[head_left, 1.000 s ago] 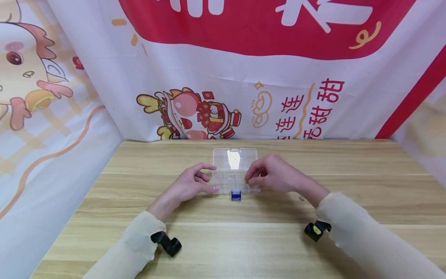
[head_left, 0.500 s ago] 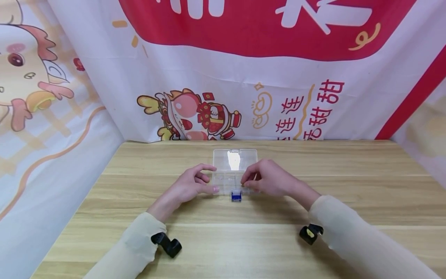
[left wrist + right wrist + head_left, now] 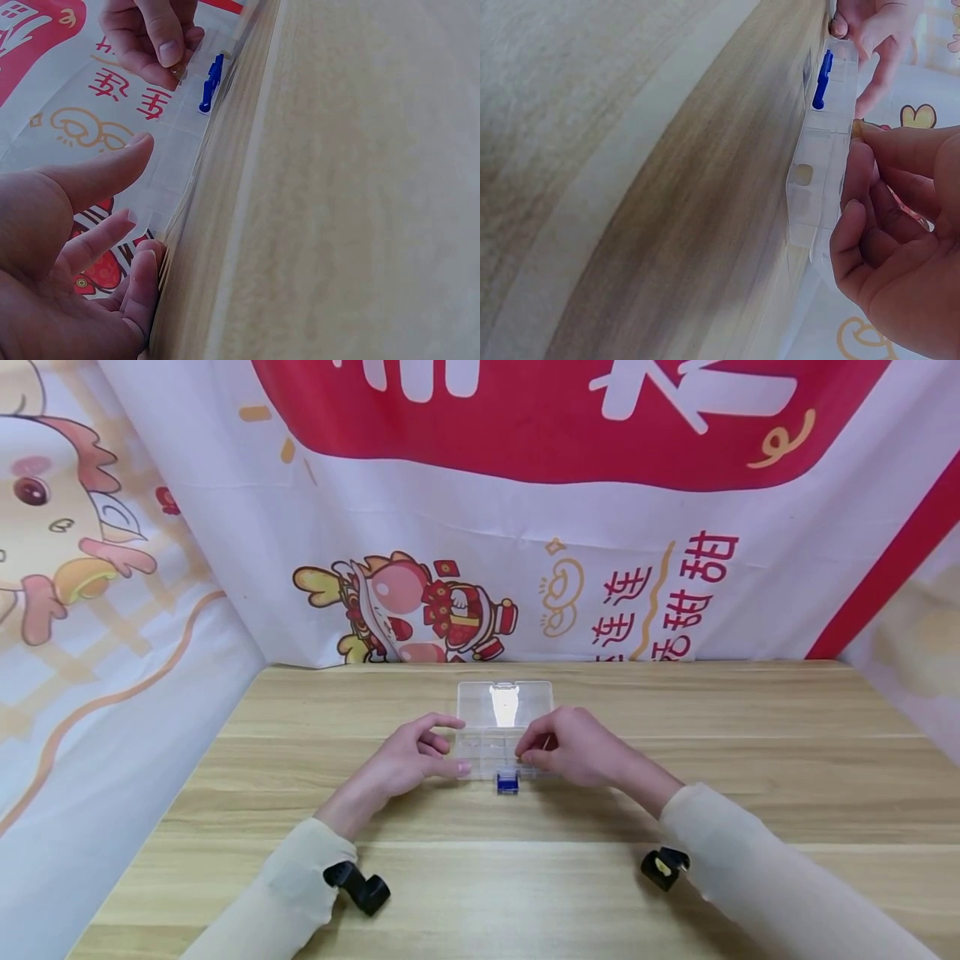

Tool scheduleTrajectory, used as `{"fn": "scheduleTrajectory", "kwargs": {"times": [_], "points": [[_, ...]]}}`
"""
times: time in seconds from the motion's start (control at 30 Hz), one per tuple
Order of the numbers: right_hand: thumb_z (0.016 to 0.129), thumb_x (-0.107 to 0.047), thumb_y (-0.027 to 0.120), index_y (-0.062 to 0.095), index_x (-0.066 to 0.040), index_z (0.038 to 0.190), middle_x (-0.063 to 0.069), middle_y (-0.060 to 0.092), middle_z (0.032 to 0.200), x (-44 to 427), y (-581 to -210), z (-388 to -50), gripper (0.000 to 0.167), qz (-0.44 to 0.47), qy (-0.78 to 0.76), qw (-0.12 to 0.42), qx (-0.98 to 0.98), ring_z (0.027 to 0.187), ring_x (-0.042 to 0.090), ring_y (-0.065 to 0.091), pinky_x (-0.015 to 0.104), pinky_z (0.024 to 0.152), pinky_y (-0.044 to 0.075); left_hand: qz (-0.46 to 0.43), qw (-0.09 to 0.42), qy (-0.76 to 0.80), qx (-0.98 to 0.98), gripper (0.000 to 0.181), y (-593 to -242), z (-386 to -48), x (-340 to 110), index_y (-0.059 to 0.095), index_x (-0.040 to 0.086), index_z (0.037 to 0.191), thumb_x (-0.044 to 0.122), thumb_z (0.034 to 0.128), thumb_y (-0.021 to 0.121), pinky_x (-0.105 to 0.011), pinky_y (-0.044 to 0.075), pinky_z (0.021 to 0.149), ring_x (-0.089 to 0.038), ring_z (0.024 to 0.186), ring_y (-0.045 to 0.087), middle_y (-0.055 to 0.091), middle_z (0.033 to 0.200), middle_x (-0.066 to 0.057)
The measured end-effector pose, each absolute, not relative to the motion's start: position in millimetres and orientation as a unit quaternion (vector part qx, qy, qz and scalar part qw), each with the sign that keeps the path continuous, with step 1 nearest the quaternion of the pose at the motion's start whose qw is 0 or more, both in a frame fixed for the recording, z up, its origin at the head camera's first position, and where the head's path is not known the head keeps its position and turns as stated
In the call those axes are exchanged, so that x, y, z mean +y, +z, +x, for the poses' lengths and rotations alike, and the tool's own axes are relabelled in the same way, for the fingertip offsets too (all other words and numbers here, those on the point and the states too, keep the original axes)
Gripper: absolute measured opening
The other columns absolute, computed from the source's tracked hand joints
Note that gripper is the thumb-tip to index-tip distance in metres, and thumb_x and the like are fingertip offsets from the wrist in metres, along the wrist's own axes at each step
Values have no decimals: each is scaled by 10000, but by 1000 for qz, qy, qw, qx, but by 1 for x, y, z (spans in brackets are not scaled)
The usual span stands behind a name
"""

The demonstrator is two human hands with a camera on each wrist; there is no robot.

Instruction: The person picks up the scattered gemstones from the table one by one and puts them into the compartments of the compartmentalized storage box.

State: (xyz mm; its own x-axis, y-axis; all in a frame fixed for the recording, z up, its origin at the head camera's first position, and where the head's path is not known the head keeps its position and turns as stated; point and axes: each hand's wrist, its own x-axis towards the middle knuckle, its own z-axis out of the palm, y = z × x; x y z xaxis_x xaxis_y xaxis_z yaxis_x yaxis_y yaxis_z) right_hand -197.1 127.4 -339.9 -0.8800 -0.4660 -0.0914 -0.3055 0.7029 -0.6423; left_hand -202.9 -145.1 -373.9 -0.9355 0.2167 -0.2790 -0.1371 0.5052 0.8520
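A clear plastic compartment box (image 3: 470, 745) stands on the table with its lid (image 3: 480, 702) raised at the back. Its blue latch (image 3: 507, 782) is at the front, also visible in the right wrist view. At the box's left end, my left hand (image 3: 412, 752) has thumb and index finger spread along the side, touching or nearly touching it. Over the right-hand compartments, my right hand (image 3: 573, 747) pinches a small amber-brown piece (image 3: 856, 129) between thumb and index finger. Fingers mostly cover that piece, so its kind cannot be told.
A pale yellowish round spot (image 3: 804, 175) shows at the box's near wall in the right wrist view. The wooden table (image 3: 480, 877) reaches back to a printed cloth (image 3: 420, 510), with another cloth (image 3: 135, 693) along the left.
My right hand has shifted left and slightly lower over the box, still pinching the small piece. My left hand has stayed at the box's left end.
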Motion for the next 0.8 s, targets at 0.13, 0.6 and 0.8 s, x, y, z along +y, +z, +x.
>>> {"fn": "scheduleTrajectory", "kwargs": {"times": [0.13,0.6,0.8], "points": [[976,-115,760,832,-164,992,-63,767,916,126,-340,-196,89,-211,-318,122,916,837,128,626,300,776,526,20,178,495,850,615,-374,-202,-145,641,291,1409,303,856,909,-365,450,917,-257,1122,530,594,1229,-84],[975,-126,762,831,-169,945,-78,773,879,124,-341,-194,87,-224,-304,105,920,803,83,628,289,772,524,21,179,496,849,614,-373,-202,-144,639,294,1412,306,860,906,-364,455,917,-254,1120,534,595,1227,-82],[977,-129,764,836,-165,963,-75,768,882,122,-341,-193,81,-217,-300,110,923,814,102,623,293,775,524,19,181,496,849,615,-373,-203,-144,640,294,1412,304,858,907,-364,455,917,-255,1124,533,595,1231,-83]]}}
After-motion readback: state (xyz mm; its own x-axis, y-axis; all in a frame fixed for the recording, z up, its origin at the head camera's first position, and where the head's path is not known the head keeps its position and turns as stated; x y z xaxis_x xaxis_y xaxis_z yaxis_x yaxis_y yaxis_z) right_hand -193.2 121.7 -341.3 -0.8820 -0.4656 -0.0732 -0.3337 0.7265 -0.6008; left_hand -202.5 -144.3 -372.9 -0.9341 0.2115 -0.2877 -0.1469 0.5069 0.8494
